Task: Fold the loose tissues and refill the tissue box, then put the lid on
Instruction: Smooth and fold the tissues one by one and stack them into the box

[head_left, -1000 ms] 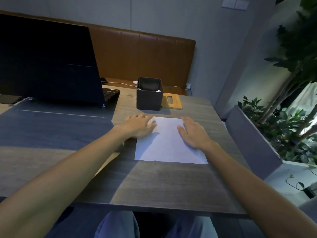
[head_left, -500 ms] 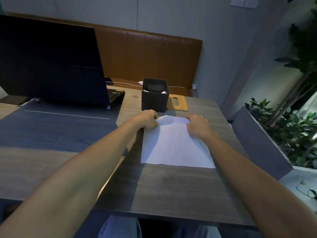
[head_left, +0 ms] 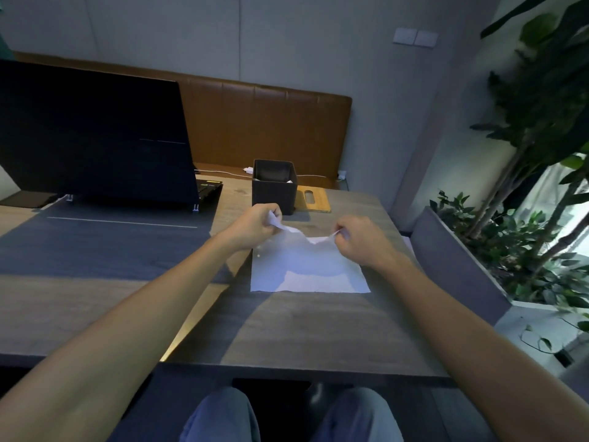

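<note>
A white tissue (head_left: 306, 269) lies on the wooden table (head_left: 287, 327) in front of me. Its far edge is lifted off the surface. My left hand (head_left: 255, 226) pinches the far left corner and my right hand (head_left: 361, 239) pinches the far right corner. Just beyond the hands stands an open dark square tissue box (head_left: 274, 186) with a bit of white tissue showing inside. A flat wooden lid (head_left: 312, 199) with an oval slot lies on the table to the right of the box.
An open laptop (head_left: 95, 132) stands at the far left on a dark desk mat (head_left: 105, 240). A brown padded bench back (head_left: 264, 129) runs behind the table. A grey planter (head_left: 459, 260) with green plants sits to the right. A white cable (head_left: 223, 172) lies behind the box.
Both hands went from lying flat on the tissue to pinching its far corners. The far edge has risen off the table.
</note>
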A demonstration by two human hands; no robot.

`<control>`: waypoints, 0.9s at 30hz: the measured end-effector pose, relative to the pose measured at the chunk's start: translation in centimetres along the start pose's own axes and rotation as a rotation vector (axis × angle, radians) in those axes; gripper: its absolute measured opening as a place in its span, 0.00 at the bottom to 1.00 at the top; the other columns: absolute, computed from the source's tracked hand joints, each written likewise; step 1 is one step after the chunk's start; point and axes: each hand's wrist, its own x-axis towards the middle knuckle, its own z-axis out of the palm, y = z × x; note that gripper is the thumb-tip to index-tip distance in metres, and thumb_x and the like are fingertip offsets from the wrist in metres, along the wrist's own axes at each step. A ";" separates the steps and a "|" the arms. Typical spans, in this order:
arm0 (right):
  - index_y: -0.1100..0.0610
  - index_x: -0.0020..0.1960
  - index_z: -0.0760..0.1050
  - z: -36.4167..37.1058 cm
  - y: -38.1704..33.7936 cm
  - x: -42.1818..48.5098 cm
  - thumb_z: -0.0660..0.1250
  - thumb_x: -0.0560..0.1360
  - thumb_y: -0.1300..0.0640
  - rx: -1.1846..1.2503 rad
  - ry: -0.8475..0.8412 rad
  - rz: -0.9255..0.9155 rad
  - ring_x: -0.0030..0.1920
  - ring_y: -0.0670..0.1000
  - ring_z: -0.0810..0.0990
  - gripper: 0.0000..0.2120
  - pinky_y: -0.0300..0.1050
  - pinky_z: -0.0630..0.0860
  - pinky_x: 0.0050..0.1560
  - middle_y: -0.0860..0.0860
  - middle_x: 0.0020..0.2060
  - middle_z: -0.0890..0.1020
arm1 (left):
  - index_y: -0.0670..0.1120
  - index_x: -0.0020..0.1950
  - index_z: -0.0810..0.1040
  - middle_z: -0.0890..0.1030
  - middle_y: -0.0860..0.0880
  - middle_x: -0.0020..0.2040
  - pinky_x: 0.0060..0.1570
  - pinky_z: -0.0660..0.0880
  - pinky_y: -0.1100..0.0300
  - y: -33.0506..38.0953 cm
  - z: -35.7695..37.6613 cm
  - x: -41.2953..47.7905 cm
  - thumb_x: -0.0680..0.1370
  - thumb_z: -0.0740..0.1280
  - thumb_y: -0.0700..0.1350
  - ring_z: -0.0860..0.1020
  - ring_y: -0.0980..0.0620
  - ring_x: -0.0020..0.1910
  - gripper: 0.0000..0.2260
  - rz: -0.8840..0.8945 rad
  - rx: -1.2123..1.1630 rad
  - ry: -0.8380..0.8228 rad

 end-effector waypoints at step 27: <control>0.52 0.64 0.76 1.8 -0.4 -3.8 0.60 0.82 0.53 -0.036 -0.146 -0.026 0.61 0.50 0.74 0.13 0.44 0.72 0.61 0.49 0.63 0.78 | 0.50 0.68 0.75 0.75 0.50 0.66 0.65 0.71 0.53 2.8 3.2 -4.9 0.84 0.58 0.43 0.73 0.50 0.65 0.14 0.008 0.232 -0.238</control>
